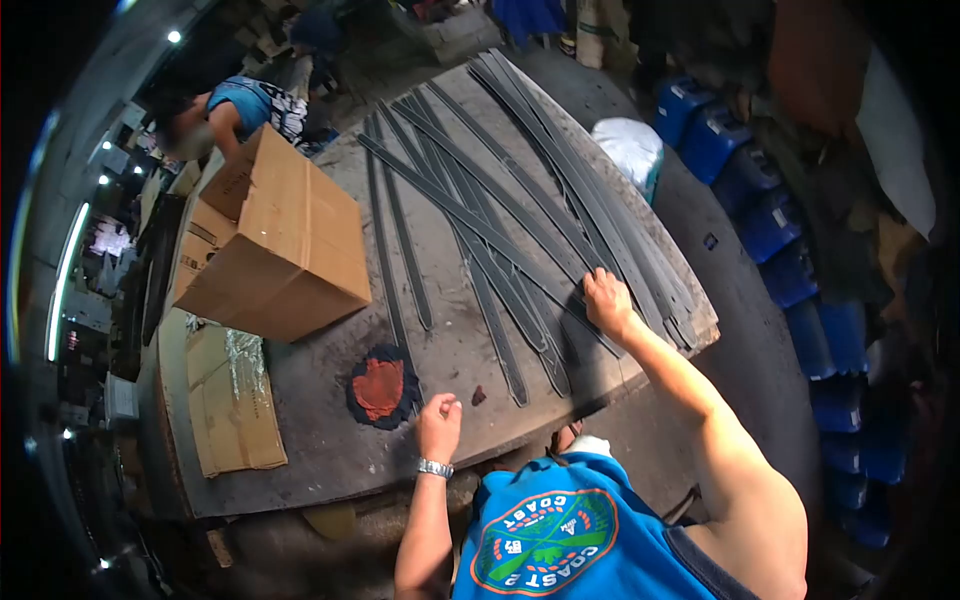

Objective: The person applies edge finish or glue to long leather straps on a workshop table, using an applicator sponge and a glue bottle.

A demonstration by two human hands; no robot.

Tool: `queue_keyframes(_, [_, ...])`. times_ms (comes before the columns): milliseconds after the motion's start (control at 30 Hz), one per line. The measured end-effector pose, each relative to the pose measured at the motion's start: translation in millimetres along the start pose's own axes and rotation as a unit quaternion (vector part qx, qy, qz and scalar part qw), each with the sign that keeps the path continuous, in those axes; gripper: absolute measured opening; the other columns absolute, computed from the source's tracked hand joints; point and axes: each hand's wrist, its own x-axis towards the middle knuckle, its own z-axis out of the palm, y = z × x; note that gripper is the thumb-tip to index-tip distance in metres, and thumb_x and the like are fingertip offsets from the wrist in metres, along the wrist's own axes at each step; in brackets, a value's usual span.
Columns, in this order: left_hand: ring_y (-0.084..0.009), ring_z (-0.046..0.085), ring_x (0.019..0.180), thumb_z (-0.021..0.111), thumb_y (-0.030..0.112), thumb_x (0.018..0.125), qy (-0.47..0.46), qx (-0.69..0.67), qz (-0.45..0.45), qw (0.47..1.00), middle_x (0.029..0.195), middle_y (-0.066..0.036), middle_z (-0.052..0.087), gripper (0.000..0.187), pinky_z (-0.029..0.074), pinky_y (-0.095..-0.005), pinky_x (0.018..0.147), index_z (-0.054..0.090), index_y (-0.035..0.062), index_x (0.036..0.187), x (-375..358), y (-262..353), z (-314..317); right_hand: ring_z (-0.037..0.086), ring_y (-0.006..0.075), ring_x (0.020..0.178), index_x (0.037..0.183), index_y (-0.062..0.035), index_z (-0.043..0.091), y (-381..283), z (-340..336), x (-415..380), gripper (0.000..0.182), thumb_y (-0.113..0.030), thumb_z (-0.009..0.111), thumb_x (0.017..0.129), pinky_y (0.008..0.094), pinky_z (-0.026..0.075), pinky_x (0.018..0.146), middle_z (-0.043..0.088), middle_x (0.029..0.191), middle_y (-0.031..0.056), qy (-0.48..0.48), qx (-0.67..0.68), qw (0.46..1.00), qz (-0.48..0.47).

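Several long dark grey straps, belt-like with pale edges and some rounded ends, lie crossed and fanned over the worktable. My right hand is closed at the lower right of the fan, its fingers curled on one strap. Closer to the front edge, my left hand has its fingers curled together, with a metal-banded watch on the wrist. The end of a strap lies just beside those fingers; whether they pinch anything is hidden. Left of that hand sits a dark round pad with a red-orange patch.
An open cardboard box stands on the table's left, above flattened cardboard. Behind the box, a person in a blue top bends over. Blue containers line the right side, near a white sack.
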Motion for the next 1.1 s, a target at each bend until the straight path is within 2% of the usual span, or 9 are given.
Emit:
queue_keyframes(100, [-0.017,0.065,0.068,0.07,0.015,0.085,0.003,-0.004,0.014,1.0,0.077,-0.008,0.069,0.021,0.051,-0.0319,0.064,0.069,0.001,0.101,-1.6,10.4,-1.9,0.064,0.0407,0.085,0.089,-0.0021,0.06,-2.5,-24.8,9.2,0.014,-0.01,0.058,0.077,0.0517,0.052,0.073,0.063,0.086,0.0217,-0.03,0.107,0.992,0.053])
queue_keyframes(167, [-0.0131,0.062,0.067,0.07,0.014,0.086,0.001,-0.037,0.006,0.999,0.076,-0.005,0.068,0.02,0.05,-0.0293,0.063,0.069,0.0009,0.102,-1.2,9.2,-3.6,0.065,0.0402,0.103,0.112,-0.0039,0.067,-7.6,-44.6,5.6,0.036,-0.015,0.051,0.082,0.0465,0.051,0.09,0.068,0.105,0.0265,-0.076,0.22,0.943,0.238])
queue_keyframes(500, [-0.0078,0.057,0.068,0.069,0.012,0.088,-0.043,-0.063,0.005,0.997,0.076,-0.002,0.066,0.02,0.048,-0.0257,0.062,0.069,0.0009,0.104,-4.6,23.9,7.0,0.065,0.0332,0.112,0.123,-0.001,0.063,32.1,0.9,-54.3,0.045,-0.011,0.049,0.082,0.0378,0.049,0.095,0.068,0.115,0.0242,-0.15,0.354,0.882,0.274])
queue_keyframes(533, [-0.0237,0.07,0.074,0.069,0.017,0.087,-0.047,-0.05,-0.004,0.998,0.083,-0.013,0.072,0.021,0.054,-0.0357,0.068,0.069,0.0034,0.104,-4.5,25.9,7.7,0.065,0.0334,0.112,0.123,-0.001,0.063,29.3,-2.3,-52.8,0.045,-0.01,0.049,0.081,0.0375,0.05,0.095,0.068,0.114,0.0244,-0.152,0.349,0.885,0.268])
queue_keyframes(633, [-0.0219,0.069,0.076,0.069,0.017,0.088,-0.055,-0.06,-0.008,0.997,0.084,-0.013,0.072,0.022,0.054,-0.0352,0.071,0.069,0.0025,0.103,-4.4,28.3,11.6,0.065,0.0201,0.098,0.125,0.0014,0.06,31.7,-1.0,-49.7,0.048,-0.003,0.046,0.079,0.0302,0.049,0.086,0.069,0.102,0.0165,-0.161,0.32,0.902,0.24])
queue_keyframes(700, [-0.0205,0.069,0.078,0.069,0.018,0.088,-0.056,-0.041,-0.024,0.997,0.084,-0.012,0.072,0.023,0.053,-0.0336,0.071,0.069,0.0021,0.104,-5.3,33.4,12.9,0.067,0.0233,0.098,0.124,0.0003,0.062,29.9,-1.2,-51.0,0.047,-0.003,0.046,0.08,0.032,0.05,0.085,0.07,0.101,0.019,-0.129,0.315,0.913,0.226])
queue_keyframes(733, [-0.02,0.069,0.076,0.069,0.018,0.088,-0.06,-0.041,-0.023,0.997,0.084,-0.012,0.072,0.022,0.053,-0.0335,0.07,0.069,0.0025,0.104,-5.1,34.1,15.8,0.066,0.0348,0.109,0.124,-0.001,0.062,27.7,-4.8,-48.1,0.044,-0.007,0.048,0.082,0.0393,0.051,0.094,0.068,0.111,0.0242,-0.145,0.328,0.9,0.247])
queue_keyframes(967, [-0.0072,0.055,0.063,0.067,0.014,0.088,-0.077,-0.065,-0.008,0.995,0.072,-0.001,0.065,0.018,0.046,-0.0276,0.057,0.069,0.0027,0.103,4.5,56.5,36.7,0.064,0.0362,0.111,0.124,0.0001,0.062,4.8,-10.4,-10.3,0.044,-0.005,0.05,0.081,0.0395,0.05,0.097,0.067,0.114,0.0248,-0.159,0.281,0.916,0.237])
queue_keyframes(1100, [-0.0092,0.059,0.065,0.068,0.014,0.088,-0.07,-0.055,-0.007,0.996,0.074,-0.003,0.068,0.019,0.048,-0.0283,0.059,0.069,0.0022,0.103,4.8,56.2,42.1,0.066,0.035,0.105,0.123,-0.0006,0.061,6.9,-7.9,-16.5,0.046,-0.006,0.047,0.079,0.038,0.051,0.09,0.069,0.106,0.0244,-0.132,0.297,0.918,0.226])
